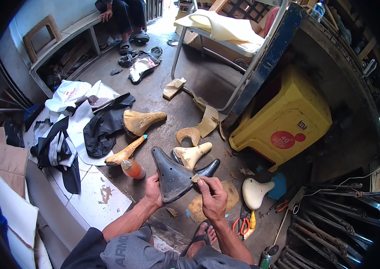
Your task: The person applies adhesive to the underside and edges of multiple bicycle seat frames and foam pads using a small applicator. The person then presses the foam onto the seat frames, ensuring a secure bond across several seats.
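My left hand (153, 190) is closed on the edge of a black bicycle saddle shell (170, 175), holding it tilted in front of me. My right hand (215, 199) pinches a small pale scrap (195, 178) against the shell's right side; I cannot tell what it is made of. Behind the shell, a second black saddle shell (208, 168) shows in part. Close by lie a cream saddle pad (194, 154), a tan saddle pad (141, 122) and an orange-stained saddle (126, 151). Beside my left hand stands a bottle of orange liquid (133, 169).
To the right are a yellow plastic stool (288, 119), a white saddle (257, 193), orange-handled scissors (242, 225) and stacked metal parts (329, 228). Black fabric (107, 127) lies left. Farther off, a metal chair (176, 56) holds foam sheets, and another person's legs (128, 20) show.
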`<state>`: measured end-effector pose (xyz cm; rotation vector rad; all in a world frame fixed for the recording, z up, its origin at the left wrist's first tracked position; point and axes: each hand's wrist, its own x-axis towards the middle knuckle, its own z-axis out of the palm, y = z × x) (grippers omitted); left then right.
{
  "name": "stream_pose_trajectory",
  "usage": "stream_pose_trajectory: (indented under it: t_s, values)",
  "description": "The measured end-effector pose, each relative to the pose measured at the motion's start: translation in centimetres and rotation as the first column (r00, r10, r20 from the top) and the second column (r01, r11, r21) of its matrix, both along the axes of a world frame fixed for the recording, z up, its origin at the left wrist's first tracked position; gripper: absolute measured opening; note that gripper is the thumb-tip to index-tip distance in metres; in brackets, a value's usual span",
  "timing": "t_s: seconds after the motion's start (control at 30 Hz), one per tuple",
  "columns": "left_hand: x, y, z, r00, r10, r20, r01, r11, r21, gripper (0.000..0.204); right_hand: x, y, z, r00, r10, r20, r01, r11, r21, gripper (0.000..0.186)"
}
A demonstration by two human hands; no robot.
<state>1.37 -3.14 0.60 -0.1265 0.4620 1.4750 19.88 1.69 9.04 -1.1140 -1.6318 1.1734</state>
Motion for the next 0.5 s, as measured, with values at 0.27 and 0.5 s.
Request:
stream_pose_trajectory:
  t_s: [0.27,0.5]
  values:
    - [2.1,0.6,-1.6,0.990,0.126,0.059,-0.112,0.975,-0.192,0.049,-1.7,-1.9,-1.3,0.976,0.004,0.218,-0.109,0.877,0.468,0.020]
    - [2.2,0.8,-1.0,0.985,0.171,0.022,-0.157,0.943,-0.293,0.048,-1.4,-1.7,-2.3,0.968,-0.001,0.249,-0.152,0.790,0.594,0.027]
